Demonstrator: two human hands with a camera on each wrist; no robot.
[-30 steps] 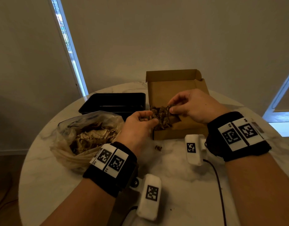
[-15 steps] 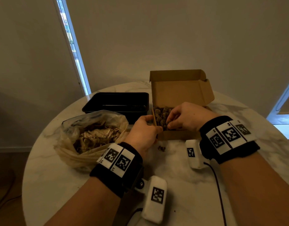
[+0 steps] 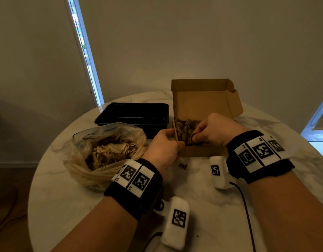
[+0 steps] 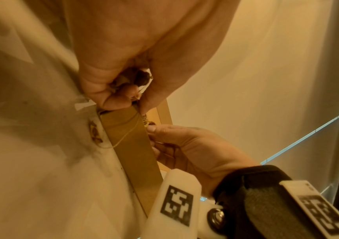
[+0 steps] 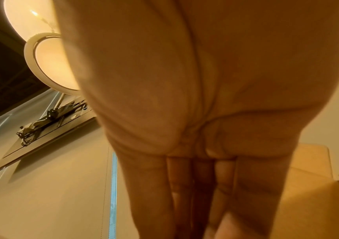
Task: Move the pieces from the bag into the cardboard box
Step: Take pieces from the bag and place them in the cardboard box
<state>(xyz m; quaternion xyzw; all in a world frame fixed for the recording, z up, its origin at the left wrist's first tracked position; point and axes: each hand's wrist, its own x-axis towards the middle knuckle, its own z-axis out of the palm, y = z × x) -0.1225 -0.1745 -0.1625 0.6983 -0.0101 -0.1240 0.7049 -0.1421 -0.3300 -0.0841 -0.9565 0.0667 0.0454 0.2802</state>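
Observation:
The open cardboard box (image 3: 202, 151) stands mid-table, lid up, with brown dried pieces (image 3: 183, 127) in its left half. My right hand (image 3: 195, 137) reaches down into the box, and its thumb and fingers pinch pieces in the pile. In the right wrist view the fingers (image 5: 184, 186) point down close together. My left hand (image 3: 172, 142) sits at the box's front left corner. Its fingers curl round a few pieces (image 4: 132, 79) just above the box wall (image 4: 131, 145). The clear plastic bag (image 3: 106, 151) of pale pieces lies open to the left.
A black plastic tray (image 3: 133, 115) stands behind the bag, left of the box. One loose piece (image 3: 182, 166) lies on the marble table (image 3: 66, 206) in front of the box. Wrist-camera housings and a black cable (image 3: 246, 206) hang near the table's front.
Both hands came down from above the box. The right hand carried its pinch of pieces into the box; the left hand settled at the box's front left corner.

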